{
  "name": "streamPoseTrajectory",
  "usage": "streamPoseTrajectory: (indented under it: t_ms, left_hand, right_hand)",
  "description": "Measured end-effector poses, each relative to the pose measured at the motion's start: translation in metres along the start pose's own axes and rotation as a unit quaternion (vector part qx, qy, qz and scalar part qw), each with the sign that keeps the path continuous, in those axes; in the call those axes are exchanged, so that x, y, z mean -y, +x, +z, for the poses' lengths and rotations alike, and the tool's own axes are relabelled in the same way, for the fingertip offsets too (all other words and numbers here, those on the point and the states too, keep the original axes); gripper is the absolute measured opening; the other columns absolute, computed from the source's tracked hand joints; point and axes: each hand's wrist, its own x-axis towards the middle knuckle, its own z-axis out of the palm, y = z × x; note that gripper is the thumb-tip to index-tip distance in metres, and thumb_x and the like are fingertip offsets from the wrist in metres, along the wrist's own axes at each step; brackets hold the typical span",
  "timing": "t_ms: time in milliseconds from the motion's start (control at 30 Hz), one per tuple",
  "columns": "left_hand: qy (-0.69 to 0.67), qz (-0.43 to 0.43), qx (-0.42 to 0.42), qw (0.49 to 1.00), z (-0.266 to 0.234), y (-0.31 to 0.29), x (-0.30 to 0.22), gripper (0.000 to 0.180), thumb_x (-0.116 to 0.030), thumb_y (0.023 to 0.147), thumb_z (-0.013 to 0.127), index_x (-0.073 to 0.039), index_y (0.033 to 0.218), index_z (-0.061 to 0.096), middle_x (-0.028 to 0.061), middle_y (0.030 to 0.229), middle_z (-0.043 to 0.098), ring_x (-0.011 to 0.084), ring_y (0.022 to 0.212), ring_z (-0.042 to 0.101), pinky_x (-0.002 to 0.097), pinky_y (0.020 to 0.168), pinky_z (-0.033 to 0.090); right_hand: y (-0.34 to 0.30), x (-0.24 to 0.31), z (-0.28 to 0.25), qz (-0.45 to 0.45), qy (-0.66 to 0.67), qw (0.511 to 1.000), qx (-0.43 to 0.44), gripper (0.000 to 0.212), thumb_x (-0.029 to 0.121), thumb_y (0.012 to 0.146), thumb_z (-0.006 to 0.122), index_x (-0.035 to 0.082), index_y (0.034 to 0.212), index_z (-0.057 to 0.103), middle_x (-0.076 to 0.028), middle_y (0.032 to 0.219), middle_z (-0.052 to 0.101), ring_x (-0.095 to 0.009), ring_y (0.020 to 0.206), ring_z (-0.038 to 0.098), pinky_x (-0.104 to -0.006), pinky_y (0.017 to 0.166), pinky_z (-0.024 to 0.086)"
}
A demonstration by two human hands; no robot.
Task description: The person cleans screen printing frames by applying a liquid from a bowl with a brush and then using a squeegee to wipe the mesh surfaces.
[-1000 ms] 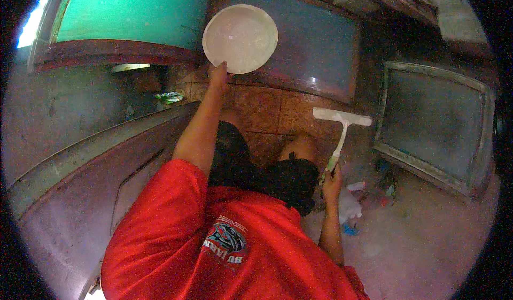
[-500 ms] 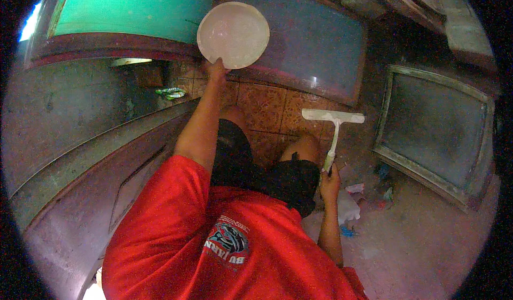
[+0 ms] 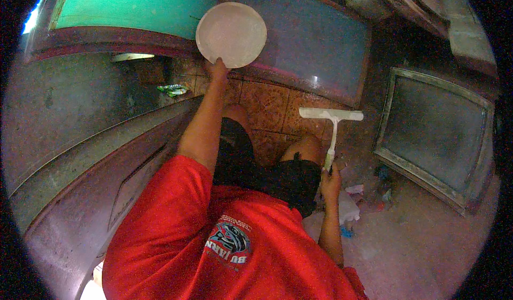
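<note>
Held out ahead at the upper middle is a round, pale, shallow basin or lid (image 3: 231,35), and I cannot tell which. My left hand (image 3: 217,69) grips its near rim, the thumb lying over the edge. On the right, my right hand (image 3: 331,179) is closed round the handle of a white T-shaped squeegee (image 3: 332,116), its wide head pointing away from me. Beyond the round piece stands a bluish glass pane (image 3: 304,43) in a dark wooden frame, beside a bright green panel (image 3: 133,6).
Orange patterned tiles (image 3: 263,107) lie below the pane. A framed dark screen (image 3: 435,134) leans at the right. Scraps of litter (image 3: 350,209) are on the floor near my right arm. A green-and-white packet (image 3: 173,90) rests on the ledge at left, above a long wooden piece (image 3: 107,177).
The view has shifted slightly. Both hands keep their grips, and the round piece and squeegee stay almost where they were.
</note>
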Motion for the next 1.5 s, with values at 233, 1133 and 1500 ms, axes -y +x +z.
streamPoseTrajectory:
  t_ms: [233,1133,1500]
  left_hand:
    - [0.032,0.035,-0.005,0.999,0.015,-0.03,-0.016,0.049,-0.005,0.077,0.053,0.005,0.124,0.041,0.0186,0.114,0.055,0.032,0.096,0.058,0.04,0.076,0.051]
    - [0.145,0.113,-0.089,0.979,0.032,-0.051,-0.029,0.045,-0.001,0.075,0.053,0.007,0.118,0.046,0.0233,0.113,0.056,0.0343,0.101,0.057,0.0407,0.08,0.049]
    - [0.101,-0.021,-0.02,0.994,-0.01,-0.061,0.002,0.055,-0.005,0.08,0.054,-0.002,0.13,0.034,0.0179,0.12,0.05,0.0313,0.096,0.058,0.0384,0.07,0.052]
  right_hand:
    - [0.003,-0.01,0.0,-0.035,-0.037,0.999,-0.007,0.037,0.011,0.084,0.056,-0.002,0.118,0.049,-0.023,0.1,0.06,-0.038,0.094,0.058,-0.0386,0.08,0.045]
    - [0.016,0.014,-0.014,0.028,-0.068,0.997,0.023,0.038,0.015,0.085,0.056,-0.001,0.119,0.051,-0.025,0.11,0.056,-0.039,0.102,0.055,-0.0404,0.087,0.042]
    - [0.066,0.042,-0.005,0.027,-0.103,0.994,0.037,0.04,0.017,0.086,0.054,0.001,0.121,0.049,-0.024,0.109,0.057,-0.039,0.099,0.056,-0.0407,0.083,0.044]
